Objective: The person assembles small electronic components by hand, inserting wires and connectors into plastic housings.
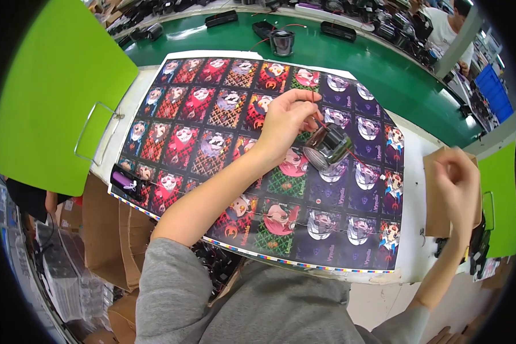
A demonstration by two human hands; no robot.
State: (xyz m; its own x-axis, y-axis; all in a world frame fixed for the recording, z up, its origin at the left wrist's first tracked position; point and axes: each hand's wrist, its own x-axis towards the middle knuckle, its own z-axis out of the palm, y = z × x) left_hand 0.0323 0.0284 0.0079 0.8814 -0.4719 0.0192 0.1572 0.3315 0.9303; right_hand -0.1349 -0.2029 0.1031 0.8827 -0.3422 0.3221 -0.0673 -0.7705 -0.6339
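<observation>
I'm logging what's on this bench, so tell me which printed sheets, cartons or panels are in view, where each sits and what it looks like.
Printed sheet: flat on the bench under the left hand, a grid of cartoon cards in red, green and purple.
Brown cardboard piece: right bench edge, by the right hand.
Brown cartons: lower left, below the bench.
Green panels: far left and far right, plain bright green.

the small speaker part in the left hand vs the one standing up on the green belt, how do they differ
The speaker part in the left hand is tilted on its side over the printed sheet, fingers gripping its top; the speaker part on the green belt stands upright, untouched. The held one looks larger, being nearer the camera. Both are dark, round and shiny, with thin red wire attached.
</observation>
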